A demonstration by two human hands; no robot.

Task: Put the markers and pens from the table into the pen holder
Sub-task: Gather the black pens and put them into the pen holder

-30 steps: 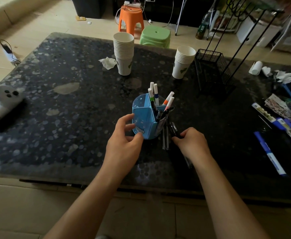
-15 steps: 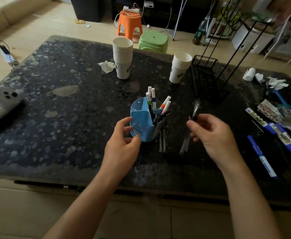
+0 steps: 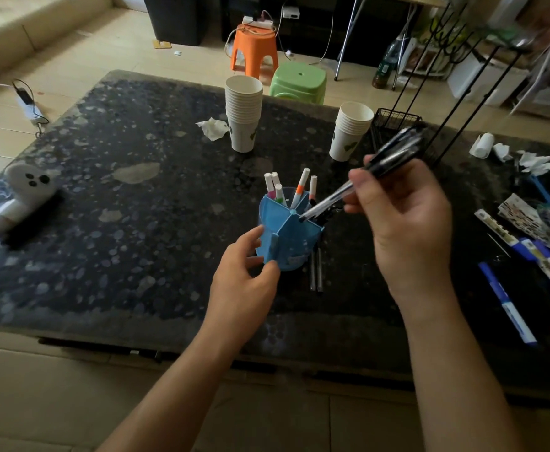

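Note:
A blue pen holder (image 3: 285, 243) with several compartments stands mid-table, and several white markers (image 3: 275, 187) stick up from its far compartments. My left hand (image 3: 246, 285) touches the holder's near left side with fingers curled around its wall. My right hand (image 3: 401, 216) grips a bundle of black pens (image 3: 388, 158), held slanted with the tips over the holder's right compartment. Two dark pens (image 3: 316, 272) lie on the table just right of the holder. More blue pens (image 3: 508, 305) lie at the right.
Two stacks of paper cups (image 3: 242, 115) (image 3: 348, 132) stand behind the holder, next to a black wire basket (image 3: 394, 125). A white toy (image 3: 22, 194) lies at the left edge. Crumpled tissues (image 3: 213, 127) and packaging clutter the right side of the dark table (image 3: 104, 223).
My right hand picked up the black pens from beside the holder, lifted them and swung their tips over the holder's right compartment. My left hand stayed on the holder.

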